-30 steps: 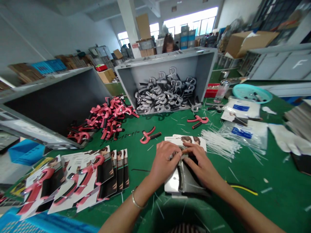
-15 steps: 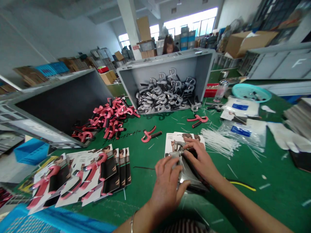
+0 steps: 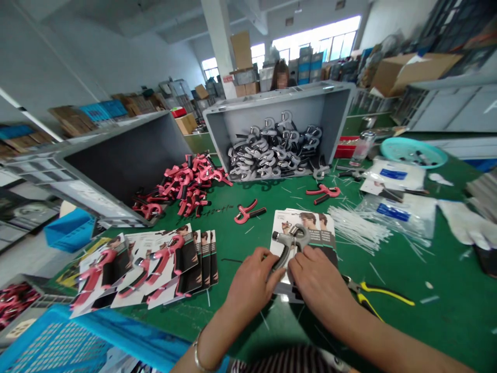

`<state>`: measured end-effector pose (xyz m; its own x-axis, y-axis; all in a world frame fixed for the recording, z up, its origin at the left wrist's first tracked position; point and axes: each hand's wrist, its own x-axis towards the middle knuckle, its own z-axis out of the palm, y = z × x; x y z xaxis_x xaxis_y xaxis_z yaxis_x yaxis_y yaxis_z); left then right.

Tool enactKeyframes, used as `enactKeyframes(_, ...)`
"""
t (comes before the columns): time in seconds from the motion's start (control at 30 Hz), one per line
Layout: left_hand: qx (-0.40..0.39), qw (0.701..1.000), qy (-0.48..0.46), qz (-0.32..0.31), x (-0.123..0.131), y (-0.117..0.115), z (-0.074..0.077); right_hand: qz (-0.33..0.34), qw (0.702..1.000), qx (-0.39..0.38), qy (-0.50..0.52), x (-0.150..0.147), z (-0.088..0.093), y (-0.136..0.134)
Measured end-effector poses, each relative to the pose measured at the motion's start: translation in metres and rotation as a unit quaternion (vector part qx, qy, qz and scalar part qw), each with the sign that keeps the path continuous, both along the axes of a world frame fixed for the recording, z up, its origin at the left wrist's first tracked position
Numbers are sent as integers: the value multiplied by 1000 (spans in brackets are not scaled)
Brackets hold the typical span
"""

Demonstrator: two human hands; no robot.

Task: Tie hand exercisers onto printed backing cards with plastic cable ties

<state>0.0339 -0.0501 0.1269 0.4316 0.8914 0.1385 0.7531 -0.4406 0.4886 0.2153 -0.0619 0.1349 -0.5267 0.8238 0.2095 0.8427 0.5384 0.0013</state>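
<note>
A grey hand grip strengthener with black handle pads lies on a stack of printed cards, its curved end pointing away from me. My left hand pinches its left handle between thumb and fingers. The fingers of my right hand are curled over the right handle, which they largely hide. Just right of my right forearm are yellow-handled pliers. Cards with pink hand grips on them overlap at the left. One loose pink hand grip lies beyond my left hand.
A grey crate of grey hand grips stands at the back. Pink grips spill from another crate at left. White cable ties, plastic bags and a turquoise dish sit at right. A person is behind.
My hands have shifted on the grey hand grip, which now lies flat with its curved end in plain sight. Both hands now hold its handles. The camera view has shifted slightly left.
</note>
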Motion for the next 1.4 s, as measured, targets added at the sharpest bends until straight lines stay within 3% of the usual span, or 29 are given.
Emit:
enactKeyframes(0.1, -9, 1000, -13, -20, -8, -3, -2, 7, 1000, 14, -7, 0, 3, 4)
enactKeyframes(0.2, -8, 999, -5, -33, -11, -1, 0, 11, 999, -8, 48, 5, 10, 6)
enactKeyframes(0.37, -28, 999, 11, -37, -8, 4, 8, 36, 967, -155, 201, 17, 24, 12)
enactKeyframes(0.47, -35, 999, -18, -35, -12, 9, 4, 71, 941, -216, 250, 25, 22, 15)
enactKeyframes(0.63, -23, 994, -100, -48, -21, 19, -5, 59, 931, -167, 318, 30, 6, 21)
enactKeyframes(0.77, 38, 995, -82, -42, -12, 15, 2, -8, 928, -147, 343, 25, -2, 25)
enactKeyframes(0.9, 52, 988, -147, -22, 4, 9, 2, -14, 941, -116, 319, 27, -5, 25)
enactKeyframes(1.07, -4, 963, -271, 8, 17, 11, -11, 24, 983, -84, 164, 42, 0, 18)
enactKeyframes(1.2, -27, 959, -282, -19, 21, 12, -15, 40, 995, -54, 67, 46, 6, 13)
enactKeyframes(1.4, -11, 950, -311, -8, 21, 7, -14, 50, 996, -43, 55, 43, 9, 12)
